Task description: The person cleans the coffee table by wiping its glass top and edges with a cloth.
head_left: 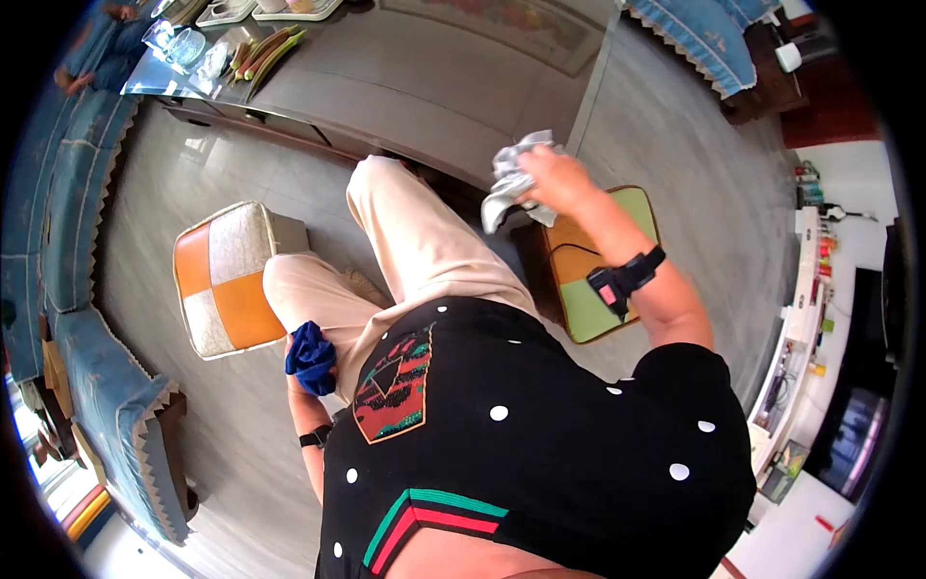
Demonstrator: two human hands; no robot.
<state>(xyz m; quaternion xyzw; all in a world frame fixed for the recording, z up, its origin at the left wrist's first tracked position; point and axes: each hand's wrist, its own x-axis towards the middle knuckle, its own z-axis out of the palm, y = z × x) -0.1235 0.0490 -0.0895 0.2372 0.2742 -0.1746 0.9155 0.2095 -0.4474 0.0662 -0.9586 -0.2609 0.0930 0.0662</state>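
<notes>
My right hand [559, 181] is raised out to the side and closed around a crumpled grey-white cloth [511, 174]. That cloth hangs in loose folds beside the dark table's near edge. Low on the other side, next to my left thigh, my left hand [335, 371] is mostly hidden behind a bunched dark blue cloth [310, 357], which it appears to grip. Each wrist wears a black strap; a small device sits on the right one [625, 282].
A long dark table [415, 87] stands ahead, bearing long green-brown pods [265, 58], glassware [183, 46] and trays. Stools flank me: orange-white [231, 280] left, green-brown [608, 289] right. Blue sofas [82, 212] line the left, where another person [106, 48] sits. White shelving [796, 328] stands right.
</notes>
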